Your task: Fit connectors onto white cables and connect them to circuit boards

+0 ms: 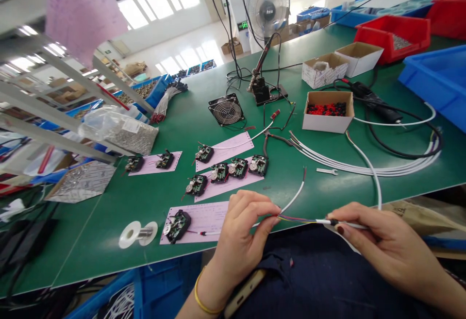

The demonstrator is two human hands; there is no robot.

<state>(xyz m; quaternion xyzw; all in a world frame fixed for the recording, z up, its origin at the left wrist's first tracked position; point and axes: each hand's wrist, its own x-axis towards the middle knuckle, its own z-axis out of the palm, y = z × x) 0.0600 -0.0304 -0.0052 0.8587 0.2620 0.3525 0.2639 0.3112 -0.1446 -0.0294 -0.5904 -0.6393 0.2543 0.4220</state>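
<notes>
Between my hands runs a white cable (322, 221) whose outer sleeve ends partway, baring thin coloured wires (296, 219). My left hand (247, 229) is closed in a pinch on the bared wires. Closed on the sleeved part near a small black piece is my right hand (378, 243). Another white cable end (299, 190), with red and dark wire tips, curves up beside my left fingers. Left of that hand, a small circuit board in a black housing (177, 226) lies on a pink paper sheet (207, 212), with a red-tipped lead pointing right.
Several similar boards (238, 167) rest on pink sheets farther back. A solder spool (133, 234) sits at the front left. Behind are a small fan (226, 110), a soldering iron in its stand (260, 66), pliers (267, 139), a wrench (326, 171) and a box of red and black parts (327, 124).
</notes>
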